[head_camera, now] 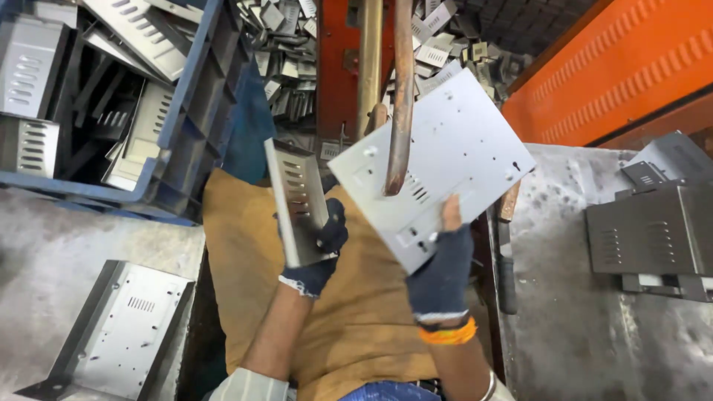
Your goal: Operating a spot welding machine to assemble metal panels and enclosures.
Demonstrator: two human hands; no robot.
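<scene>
The left hand (316,249), in a dark fingerless knit glove, holds a narrow grey sheet-metal side piece with a column of louvre slots (295,200); the fingers are wrapped around its lower edge, so the piece stands nearly upright and edge-on to the camera, apparently kept clear of the larger part beside it. The right hand (440,271), gloved the same way and wearing an orange band at the wrist, pinches the near corner of a flat pale grey sheet-metal panel with punched holes and a small vent grille (438,160); the bare thumb lies on the top face and the other fingers are hidden beneath, so the panel tilts up and away from the body. The panel sits under a pair of rusty curved metal rods (399,96) that hang down from above, the tip of one rod crossing the panel's middle; whether it touches the sheet I cannot tell. That placement suggests the panel is being presented to the rods. Both pieces are held above a brown apron. To the left a blue plastic crate (189,111) holds more louvred parts, another grey panel (122,327) lies on the left bench, and folded dark grey housings (653,230) rest on the grey bench (579,327) at right.
</scene>
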